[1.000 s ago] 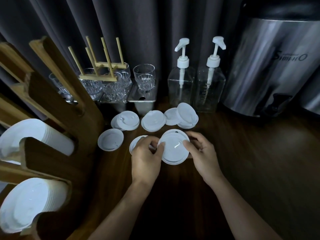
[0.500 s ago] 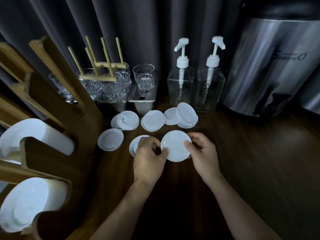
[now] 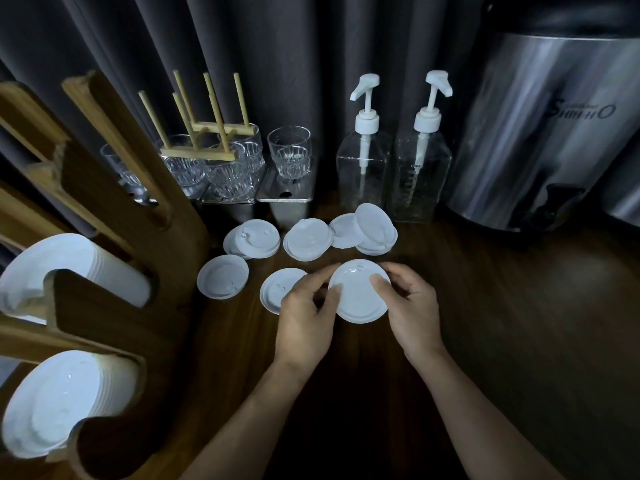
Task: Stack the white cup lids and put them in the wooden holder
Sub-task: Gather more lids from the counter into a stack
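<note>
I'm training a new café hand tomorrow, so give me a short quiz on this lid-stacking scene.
1. True or false: the left hand and right hand hold the same lid.
2. How many pump bottles stand behind the loose lids? A one, B two, C four.
3. Fill in: the holder stands on the person's ____ side.

Key: 1 true; 2 B; 3 left.
</note>
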{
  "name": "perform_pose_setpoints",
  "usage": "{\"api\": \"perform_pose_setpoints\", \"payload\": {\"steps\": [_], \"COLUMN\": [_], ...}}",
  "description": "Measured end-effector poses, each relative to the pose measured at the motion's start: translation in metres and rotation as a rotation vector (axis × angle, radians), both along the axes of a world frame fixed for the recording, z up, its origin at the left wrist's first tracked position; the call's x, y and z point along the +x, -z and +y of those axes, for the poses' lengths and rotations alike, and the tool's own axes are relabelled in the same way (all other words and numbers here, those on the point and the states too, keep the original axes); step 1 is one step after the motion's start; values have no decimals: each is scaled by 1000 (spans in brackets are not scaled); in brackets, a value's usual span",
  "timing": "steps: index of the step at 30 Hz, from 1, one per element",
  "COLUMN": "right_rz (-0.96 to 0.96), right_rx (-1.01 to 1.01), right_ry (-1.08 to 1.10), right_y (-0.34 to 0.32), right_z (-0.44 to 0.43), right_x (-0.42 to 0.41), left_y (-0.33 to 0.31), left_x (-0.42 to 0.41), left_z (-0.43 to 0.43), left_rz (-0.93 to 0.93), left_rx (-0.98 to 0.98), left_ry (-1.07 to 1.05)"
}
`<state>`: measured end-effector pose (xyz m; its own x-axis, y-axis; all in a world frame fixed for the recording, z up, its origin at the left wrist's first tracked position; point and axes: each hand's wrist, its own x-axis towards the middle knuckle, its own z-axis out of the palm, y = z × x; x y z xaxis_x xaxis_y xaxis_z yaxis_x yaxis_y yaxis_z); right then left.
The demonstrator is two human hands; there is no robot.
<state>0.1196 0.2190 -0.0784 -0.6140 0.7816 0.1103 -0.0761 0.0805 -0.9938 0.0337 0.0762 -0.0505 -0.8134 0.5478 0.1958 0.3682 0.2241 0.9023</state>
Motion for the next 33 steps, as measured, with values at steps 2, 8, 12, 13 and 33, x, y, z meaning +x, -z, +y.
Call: {"api": "perform_pose_setpoints", "payload": {"steps": [2,8,12,13,33], "right_rz": [-13,-23,-36,-42,-199], "right_rx": [8,16,6,-1,60], "right_ry": [-2,-13,-16,-16,-92], "right_y": [0,-1,-3,-4,-9], "right_z": [0,-1,-1,-1,8], "right_x": [0,0,-1,-1,-1], "left_y": [4,6,3,2,-12], "left_x": [0,-3,-5,-5,-56], "left_z": [1,1,3,3,-36], "left_rz": [4,23,44,47,262], "left_rx": [-16,-60,-83,-84,-349], "left_ry": [-11,-7,3,15,-129]}}
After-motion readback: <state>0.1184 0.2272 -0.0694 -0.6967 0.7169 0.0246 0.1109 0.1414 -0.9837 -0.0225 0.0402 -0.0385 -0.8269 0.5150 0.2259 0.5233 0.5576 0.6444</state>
